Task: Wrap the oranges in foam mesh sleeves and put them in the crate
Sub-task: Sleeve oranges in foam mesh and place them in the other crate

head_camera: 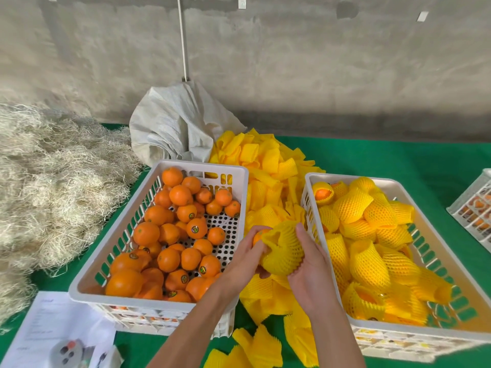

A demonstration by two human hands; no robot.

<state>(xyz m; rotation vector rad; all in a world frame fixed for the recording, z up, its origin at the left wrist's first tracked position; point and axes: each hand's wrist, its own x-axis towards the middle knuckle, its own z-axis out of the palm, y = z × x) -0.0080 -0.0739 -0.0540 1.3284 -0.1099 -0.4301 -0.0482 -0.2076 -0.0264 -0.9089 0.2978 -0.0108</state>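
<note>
The orange (259,235) being wrapped sits between both hands, just above the gap between the two crates, most of it already swallowed by a yellow foam mesh sleeve (284,251) with only a patch of bare peel showing at the sleeve's open left end. The left hand (245,257) curls its fingers round that exposed end, holding fruit and sleeve rim together, while the right hand (309,264) cups the covered side, thumb up over the mesh and fingers curled beneath it. The fruit looks firm, round and moderately heavy for its size, its skin smooth enough to slide; the sleeve looks very light, soft and stretchy, so it probably grips the peel once pulled on but may tear or bunch if tugged at one strand. A sensible hold is likely the sleeve's rim with the fingertips, spread wide, while the other palm supports the fruit's weight from below. To the left stands the white crate of bare oranges (170,235), to the right the white crate of wrapped oranges (377,235), where this one seems bound. A pile of loose sleeves (268,166) lies between and behind them on the green surface (398,160), with a straw heap (53,181), a white sack (175,123) and a printed sheet (50,330) around
</note>
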